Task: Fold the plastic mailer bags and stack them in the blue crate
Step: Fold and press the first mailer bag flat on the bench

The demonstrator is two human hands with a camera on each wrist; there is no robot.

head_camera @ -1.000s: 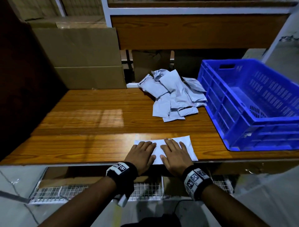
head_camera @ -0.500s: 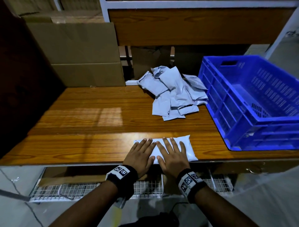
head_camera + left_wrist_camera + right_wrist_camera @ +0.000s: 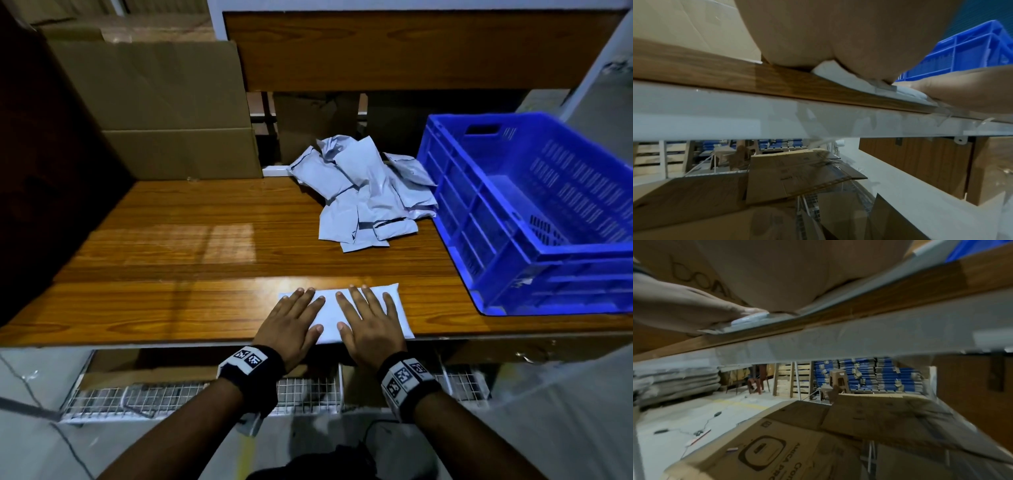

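Mailer bag [image 3: 330,313] laid flat at table [image 3: 191,246] front edge, pressed by left hand [image 3: 291,323] and right hand [image 3: 371,325], fingers straight, unfolded pile [image 3: 366,192] seen beside blue crate [image 3: 527,219].

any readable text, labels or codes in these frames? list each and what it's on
"MICA PRO": partial print beside an appliance outline on the cardboard box under the table; the rest is cut off or blurred.
Large hand-drawn marks on the upright cardboard sheet: not legible.
Square black-and-white marker codes, no words, on both wristbands.
Small print on the flattened carton: too blurred.
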